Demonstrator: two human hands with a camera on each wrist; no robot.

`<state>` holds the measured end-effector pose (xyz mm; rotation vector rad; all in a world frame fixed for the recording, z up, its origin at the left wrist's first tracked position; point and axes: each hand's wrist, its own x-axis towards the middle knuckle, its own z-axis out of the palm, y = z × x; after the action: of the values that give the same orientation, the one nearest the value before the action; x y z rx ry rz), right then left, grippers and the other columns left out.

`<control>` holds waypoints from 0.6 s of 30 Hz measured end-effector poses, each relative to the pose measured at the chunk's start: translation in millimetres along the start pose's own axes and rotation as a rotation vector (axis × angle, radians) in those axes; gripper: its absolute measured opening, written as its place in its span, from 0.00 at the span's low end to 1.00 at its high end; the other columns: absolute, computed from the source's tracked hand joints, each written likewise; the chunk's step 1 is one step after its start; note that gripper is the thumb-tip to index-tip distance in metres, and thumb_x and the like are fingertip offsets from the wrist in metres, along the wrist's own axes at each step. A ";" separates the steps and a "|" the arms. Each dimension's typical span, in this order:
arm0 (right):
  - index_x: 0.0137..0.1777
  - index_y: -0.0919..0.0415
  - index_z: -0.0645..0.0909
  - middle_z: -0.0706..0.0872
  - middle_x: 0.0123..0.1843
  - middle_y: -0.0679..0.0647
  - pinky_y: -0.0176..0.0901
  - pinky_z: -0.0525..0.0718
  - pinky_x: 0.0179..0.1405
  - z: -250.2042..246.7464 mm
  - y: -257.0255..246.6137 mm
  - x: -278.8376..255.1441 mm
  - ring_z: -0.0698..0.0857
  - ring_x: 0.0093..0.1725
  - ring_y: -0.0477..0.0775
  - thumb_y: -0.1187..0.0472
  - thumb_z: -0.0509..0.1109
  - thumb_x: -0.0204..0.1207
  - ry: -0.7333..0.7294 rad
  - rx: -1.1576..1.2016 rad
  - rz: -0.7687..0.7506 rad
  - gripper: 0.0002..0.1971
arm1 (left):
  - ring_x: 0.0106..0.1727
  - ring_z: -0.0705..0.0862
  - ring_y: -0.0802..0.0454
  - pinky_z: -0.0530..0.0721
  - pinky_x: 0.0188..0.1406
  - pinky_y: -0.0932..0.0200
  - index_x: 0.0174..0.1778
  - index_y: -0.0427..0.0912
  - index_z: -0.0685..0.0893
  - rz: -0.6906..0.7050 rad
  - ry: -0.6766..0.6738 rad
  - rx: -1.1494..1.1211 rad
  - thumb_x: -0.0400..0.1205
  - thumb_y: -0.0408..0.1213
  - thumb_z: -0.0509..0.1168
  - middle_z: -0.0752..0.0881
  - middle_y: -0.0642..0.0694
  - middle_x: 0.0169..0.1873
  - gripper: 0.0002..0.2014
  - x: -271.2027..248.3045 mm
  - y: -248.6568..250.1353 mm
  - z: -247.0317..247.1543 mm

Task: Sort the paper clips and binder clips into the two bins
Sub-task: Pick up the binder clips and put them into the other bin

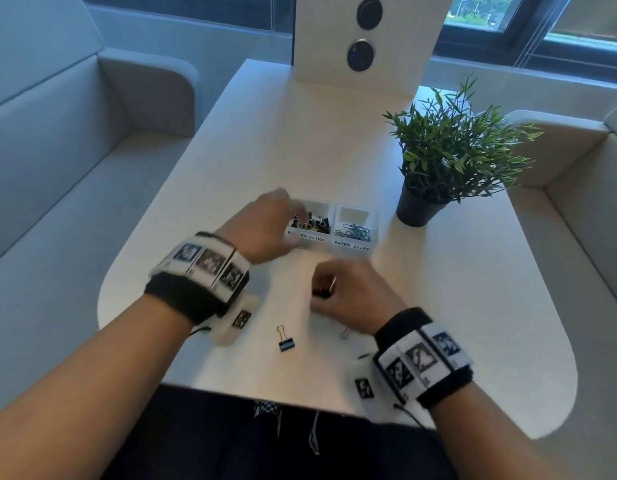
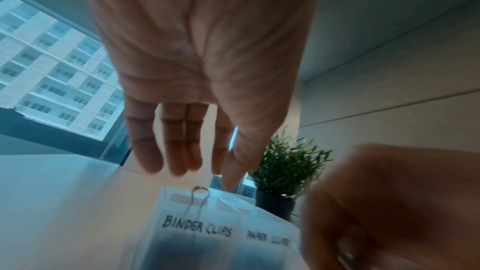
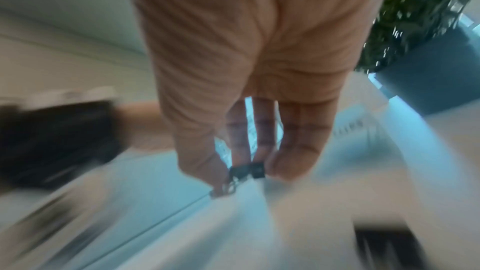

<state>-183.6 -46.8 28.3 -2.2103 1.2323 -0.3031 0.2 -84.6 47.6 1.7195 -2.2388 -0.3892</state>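
The left hand [image 1: 265, 226] hovered over the bin marked BINDER CLIPS [image 1: 309, 221], its fingers [image 2: 174, 145] straight and slack, its grip holding nothing. A binder clip [image 2: 197, 202] showed in the left wrist view against that bin's front, its wire loop up; whether it was falling or resting could not be told. The bin held a heap of dark binder clips, and touching it at 3 o'clock stood the bin marked PAPER CLIPS [image 1: 354, 230], with coloured paper clips [image 1: 354, 233] inside.

At 6 o'clock from the bins, the right hand [image 1: 348, 292] was low over the table [image 1: 231, 150], its grip pinched on a black binder clip [image 3: 246, 170] between thumb and fingertips. The right wrist view was badly blurred.

A loose black binder clip [image 1: 285, 339] lay on the table at 7 o'clock from the right hand, wire handles pointing away from the person. A small pale clip [image 1: 344, 332] lay just beside the right wrist, too blurred to identify.

A potted plant [image 1: 449, 150] stood at 2 o'clock from the bins, apart from them.
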 end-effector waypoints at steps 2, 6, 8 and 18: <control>0.40 0.57 0.85 0.83 0.37 0.47 0.24 0.73 0.32 -20.8 -1.1 17.0 0.78 0.32 0.37 0.63 0.77 0.69 0.189 0.031 -0.013 0.04 | 0.49 0.80 0.53 0.79 0.52 0.55 0.56 0.53 0.81 0.004 -0.153 0.038 0.73 0.44 0.69 0.78 0.50 0.49 0.14 -33.4 4.1 4.3; 0.44 0.58 0.87 0.87 0.43 0.52 0.41 0.87 0.42 -43.5 -3.6 59.8 0.86 0.39 0.50 0.62 0.75 0.71 0.390 -0.026 -0.025 0.04 | 0.50 0.80 0.58 0.79 0.54 0.59 0.63 0.58 0.77 0.007 -0.395 0.073 0.74 0.54 0.68 0.76 0.56 0.55 0.22 -87.2 21.8 21.3; 0.51 0.58 0.87 0.88 0.49 0.55 0.50 0.88 0.49 -43.3 -1.6 74.6 0.87 0.44 0.54 0.61 0.74 0.72 0.359 -0.087 0.010 0.09 | 0.50 0.81 0.57 0.80 0.54 0.59 0.65 0.58 0.77 0.010 -0.426 0.064 0.74 0.53 0.68 0.75 0.56 0.57 0.22 -99.3 29.2 32.3; 0.42 0.54 0.83 0.81 0.38 0.46 0.46 0.87 0.45 -21.5 24.1 5.9 0.83 0.40 0.48 0.57 0.76 0.70 -0.003 -0.175 0.156 0.05 | 0.44 0.82 0.50 0.80 0.45 0.55 0.46 0.48 0.84 0.078 -0.361 0.022 0.75 0.34 0.61 0.81 0.52 0.46 0.09 -100.9 31.9 55.5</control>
<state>-207.1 -69.5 30.8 -2.2408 1.4691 -0.1336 -24.9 23.0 2.2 1.6755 -2.5558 -0.7092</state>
